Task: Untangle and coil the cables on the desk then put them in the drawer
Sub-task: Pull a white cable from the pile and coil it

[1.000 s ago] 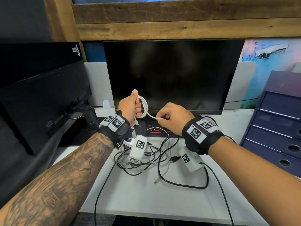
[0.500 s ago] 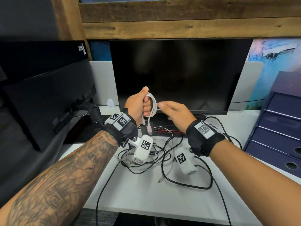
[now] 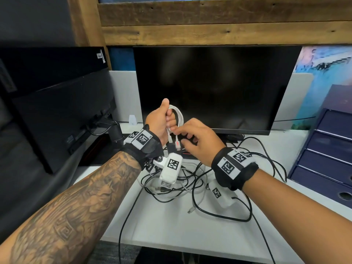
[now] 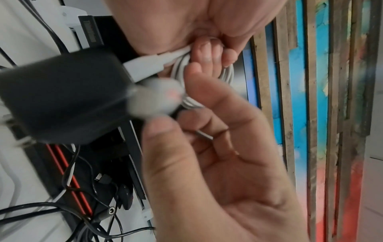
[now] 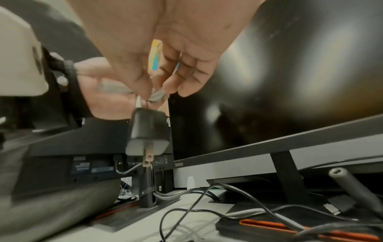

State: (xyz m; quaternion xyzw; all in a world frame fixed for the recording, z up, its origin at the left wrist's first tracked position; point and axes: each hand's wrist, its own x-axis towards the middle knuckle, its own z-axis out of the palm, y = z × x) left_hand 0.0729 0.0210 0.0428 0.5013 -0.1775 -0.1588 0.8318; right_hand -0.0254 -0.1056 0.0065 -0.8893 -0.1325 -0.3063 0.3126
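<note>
My left hand (image 3: 167, 121) is raised in front of the centre monitor and grips a small coil of white cable (image 3: 178, 115) in its fist. In the left wrist view its fingers (image 4: 207, 54) curl round the white coil (image 4: 225, 73). A black plug adapter (image 3: 170, 148) hangs from the coil on one end. My right hand (image 3: 177, 132) pinches the other loose white connector (image 4: 157, 98) with thumb and forefinger just below the coil. The right wrist view shows that pinch above the hanging black plug adapter (image 5: 148, 129). A tangle of black and white cables (image 3: 181, 185) lies on the white desk (image 3: 171, 233) beneath both wrists.
A dark monitor (image 3: 215, 86) stands right behind my hands, and a second screen (image 3: 62, 115) stands at the left. Navy drawers (image 3: 327, 159), all closed, sit at the right desk edge. A long black cable (image 3: 125, 221) runs off the desk's front edge.
One second ago my right hand pinched the cable end, half a second ago it was open and off the cable, and now it pinches the loose end under the coil. My left hand still holds the coil.
</note>
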